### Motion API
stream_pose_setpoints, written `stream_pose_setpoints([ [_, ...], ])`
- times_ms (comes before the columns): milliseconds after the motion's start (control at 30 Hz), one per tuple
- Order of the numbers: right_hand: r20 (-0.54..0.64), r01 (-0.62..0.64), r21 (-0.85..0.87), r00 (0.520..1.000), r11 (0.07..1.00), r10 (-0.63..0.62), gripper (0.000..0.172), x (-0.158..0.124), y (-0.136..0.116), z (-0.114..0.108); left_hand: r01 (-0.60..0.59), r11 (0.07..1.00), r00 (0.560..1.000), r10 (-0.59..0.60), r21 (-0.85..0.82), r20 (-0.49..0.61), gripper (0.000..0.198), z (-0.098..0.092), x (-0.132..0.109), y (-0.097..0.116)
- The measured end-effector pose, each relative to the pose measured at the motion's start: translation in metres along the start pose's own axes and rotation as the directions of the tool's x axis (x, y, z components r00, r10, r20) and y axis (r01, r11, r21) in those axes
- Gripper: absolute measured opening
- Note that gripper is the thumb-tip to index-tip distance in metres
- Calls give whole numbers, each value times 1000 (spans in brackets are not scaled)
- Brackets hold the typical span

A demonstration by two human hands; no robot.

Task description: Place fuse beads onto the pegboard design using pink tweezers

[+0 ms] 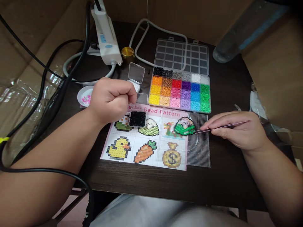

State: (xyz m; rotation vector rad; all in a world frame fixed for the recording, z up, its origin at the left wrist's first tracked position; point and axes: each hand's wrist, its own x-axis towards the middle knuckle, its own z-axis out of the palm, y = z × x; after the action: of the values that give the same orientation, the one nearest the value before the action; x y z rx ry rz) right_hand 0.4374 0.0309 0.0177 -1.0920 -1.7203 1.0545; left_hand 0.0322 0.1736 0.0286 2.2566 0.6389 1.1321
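My right hand (236, 129) grips thin metal tweezers (227, 125). The tips reach the lower right edge of a green, black and pale bead figure (184, 126), which sits on a clear pegboard (199, 154). Whether a bead is between the tips I cannot tell. My left hand (111, 99) is closed, knuckles up, above the left part of the table; what its fingers hold, if anything, is hidden. Just right of and below it, a small clear box of black beads (137, 119) stands with its lid raised. The box lies on a printed bead pattern sheet (146, 138) partly under the pegboard.
Behind the sheet is an open compartment case (180, 90) of coloured beads. A white dish (84, 96) with pink beads, a small lidded box of white beads (134, 85), a gold cup (128, 53) and a power strip (107, 37) stand around. Black cables (78, 56) hang at left.
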Motion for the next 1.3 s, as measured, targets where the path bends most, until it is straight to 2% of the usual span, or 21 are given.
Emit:
stream_pose_setpoints([
  [233, 8, -24, -20, 1000, 1000, 24, 15, -1, -1, -1, -18, 999, 1000, 18, 34, 4, 27, -1, -1, -1],
  [433, 3, -26, 3, 1000, 1000, 26, 24, 0, -3, 0, -18, 999, 1000, 18, 27, 8, 27, 0, -1, -2],
  [767, -27, -50, 5, 998, 999, 50, 15, 1, -5, 2, -46, 998, 999, 46, 45, 19, 26, 0, 0, -2],
  [1000, -27, -72, -10, 997, 997, 72, 10, -1, -2, 0, -21, 1000, 1000, 21, 19, -2, 26, 0, 1, 0],
  [1300, -13, -53, 37, 998, 998, 54, 14, -1, -2, 1, -1, 1000, 1000, 1, 4, -2, 27, 0, 0, -1],
])
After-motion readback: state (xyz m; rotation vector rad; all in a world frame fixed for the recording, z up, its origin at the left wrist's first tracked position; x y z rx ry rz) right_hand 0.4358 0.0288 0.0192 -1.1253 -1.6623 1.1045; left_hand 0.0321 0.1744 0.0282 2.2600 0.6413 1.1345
